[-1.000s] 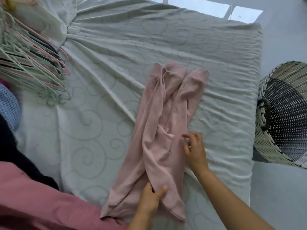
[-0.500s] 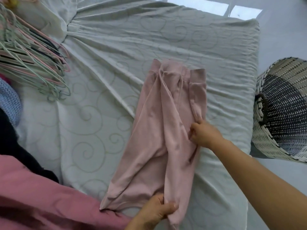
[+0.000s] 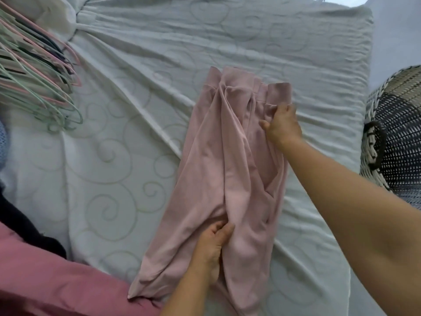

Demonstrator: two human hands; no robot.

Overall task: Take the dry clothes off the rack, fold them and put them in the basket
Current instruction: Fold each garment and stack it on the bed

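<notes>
the pink garment (image 3: 211,174) lies lengthwise in the middle of the bed (image 3: 118,169), folded narrow. the right grip (image 3: 282,126) clutches its far right edge, just below the cuff. the left grip (image 3: 213,244) pinches a fold at its near end. the wicker basket (image 3: 401,142) stands right of the bed; hangers (image 3: 38,71) lie far left.

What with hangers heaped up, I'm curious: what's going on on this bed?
A person is folding a pale pink garment laid lengthwise on the bed. The right hand grips its far end near the banded edge; the left hand pinches a fold near the close end. It is not in the basket yet, which stands right of the bed. Empty hangers lie heaped at far left.
</notes>
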